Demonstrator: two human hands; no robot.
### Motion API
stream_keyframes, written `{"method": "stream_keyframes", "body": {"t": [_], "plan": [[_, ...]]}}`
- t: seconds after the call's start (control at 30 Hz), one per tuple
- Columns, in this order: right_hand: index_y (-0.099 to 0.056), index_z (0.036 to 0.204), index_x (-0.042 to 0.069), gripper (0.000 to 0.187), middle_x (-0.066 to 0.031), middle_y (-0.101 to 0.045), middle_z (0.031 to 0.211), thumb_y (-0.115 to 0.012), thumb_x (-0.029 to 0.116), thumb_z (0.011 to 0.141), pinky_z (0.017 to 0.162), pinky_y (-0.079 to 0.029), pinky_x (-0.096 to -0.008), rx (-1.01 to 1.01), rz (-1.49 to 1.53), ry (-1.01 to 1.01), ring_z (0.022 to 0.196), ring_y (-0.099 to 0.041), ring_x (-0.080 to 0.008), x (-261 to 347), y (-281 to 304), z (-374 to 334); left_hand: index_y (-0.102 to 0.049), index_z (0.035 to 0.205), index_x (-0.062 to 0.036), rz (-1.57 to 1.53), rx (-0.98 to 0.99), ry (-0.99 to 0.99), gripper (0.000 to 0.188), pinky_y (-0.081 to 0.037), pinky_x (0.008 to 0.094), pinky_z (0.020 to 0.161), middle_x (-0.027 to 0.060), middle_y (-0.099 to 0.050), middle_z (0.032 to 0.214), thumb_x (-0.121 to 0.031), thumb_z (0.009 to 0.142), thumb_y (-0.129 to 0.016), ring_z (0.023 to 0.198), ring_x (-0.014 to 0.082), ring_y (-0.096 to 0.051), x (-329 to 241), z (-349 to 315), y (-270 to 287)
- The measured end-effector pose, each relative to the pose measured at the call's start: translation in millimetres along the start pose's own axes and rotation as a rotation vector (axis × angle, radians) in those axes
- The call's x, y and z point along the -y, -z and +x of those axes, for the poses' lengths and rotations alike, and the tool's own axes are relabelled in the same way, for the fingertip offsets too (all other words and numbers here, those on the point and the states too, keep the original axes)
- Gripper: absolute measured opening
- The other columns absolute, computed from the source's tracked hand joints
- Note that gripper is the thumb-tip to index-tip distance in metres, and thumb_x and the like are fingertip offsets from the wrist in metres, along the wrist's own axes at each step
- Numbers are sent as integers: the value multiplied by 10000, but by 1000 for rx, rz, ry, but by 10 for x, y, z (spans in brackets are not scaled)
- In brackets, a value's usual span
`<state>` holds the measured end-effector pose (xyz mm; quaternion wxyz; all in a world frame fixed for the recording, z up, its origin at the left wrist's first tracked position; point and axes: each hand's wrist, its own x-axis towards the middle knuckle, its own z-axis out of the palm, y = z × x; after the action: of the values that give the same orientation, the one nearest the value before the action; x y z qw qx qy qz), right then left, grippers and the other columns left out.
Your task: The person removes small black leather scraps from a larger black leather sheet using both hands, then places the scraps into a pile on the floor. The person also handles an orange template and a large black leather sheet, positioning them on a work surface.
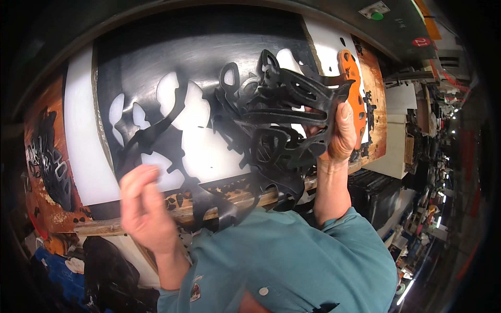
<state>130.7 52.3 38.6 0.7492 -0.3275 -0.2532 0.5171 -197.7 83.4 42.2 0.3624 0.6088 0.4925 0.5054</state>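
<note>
A bundle of black, flexible cut-out pieces (292,112), looped and full of holes, is gripped by my right hand (339,133), its thumb closed over the right end. The bundle's tangled lower part hangs over the table's near edge. My left hand (146,208) is smeared by motion near the front edge, fingers partly bent. It is nearest to the torn, cut-through end of a black sheet (193,41), whose openings show the white board (86,141) beneath. Just beyond my right hand, an orange cutting die (352,99) with holes lies at the board's right side.
A pile of black cut pieces (52,161) lies on the brown left end of the table. Black scraps are scattered along the wooden front edge (209,208). Above the far side runs a dark machine beam with a green button (377,15). Black sheets (373,193) are stacked at lower right.
</note>
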Motion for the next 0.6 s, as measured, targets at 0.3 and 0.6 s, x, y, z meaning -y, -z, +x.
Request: {"method": "stream_keyframes", "body": {"t": [0.3,0.6], "plan": [[-651,1308,-44,390,-126,-745,1175,-764,145,986,864,-611,-307,83,-87,-53,980,-734,-172,-84,-442,-229,-728,1115,19,-133,330,-359,405,-559,389,729,147,-714,975,-100,772,-908,833,307,-682,-377,79,-809],[-667,1228,-15,240,-73,-749,1027,-694,129,1038,738,-597,-244,-108,-136,-18,852,-711,-106,-263,-645,-495,-736,1070,35,-325,422,-32,110,-491,292,560,106,-683,825,-21,983,-697,645,171,-639,-183,-77,-727]]}}
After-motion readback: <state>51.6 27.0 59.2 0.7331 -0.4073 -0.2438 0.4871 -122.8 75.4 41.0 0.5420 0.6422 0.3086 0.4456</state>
